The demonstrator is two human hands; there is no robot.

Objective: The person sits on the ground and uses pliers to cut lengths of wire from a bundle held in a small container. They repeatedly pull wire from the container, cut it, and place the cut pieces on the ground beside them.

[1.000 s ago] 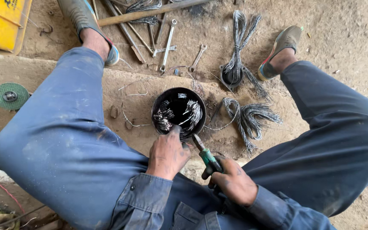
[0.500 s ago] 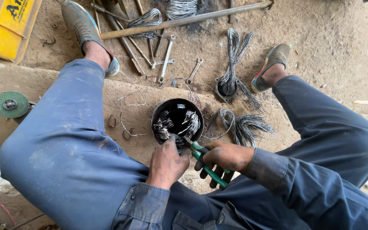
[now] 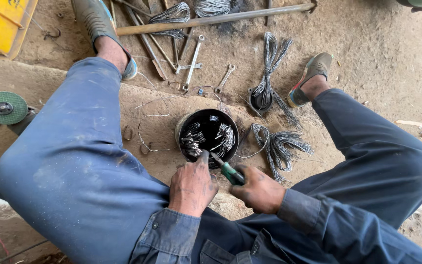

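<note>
I sit on a dusty concrete ledge with my knees apart. Between them lies a round black motor stator [image 3: 208,136] with cut copper wire ends showing inside. My left hand [image 3: 191,185] rests on its near rim, one finger pointing into the bore. My right hand [image 3: 257,188] grips green-handled pliers [image 3: 226,168] whose jaws reach the stator's near edge beside that finger.
Bundles of stripped grey wire [image 3: 282,146] lie right of the stator, another bundle [image 3: 267,73] beyond. Spanners [image 3: 193,61] and a long rod [image 3: 216,19] lie on the ground ahead. A green grinder disc [image 3: 3,107] sits at left, a yellow box [image 3: 3,22] top left.
My right hand with the pliers swung up beside the left hand, then dropped slightly lower right. The view has tilted down a little. The left hand stays on the stator rim.
</note>
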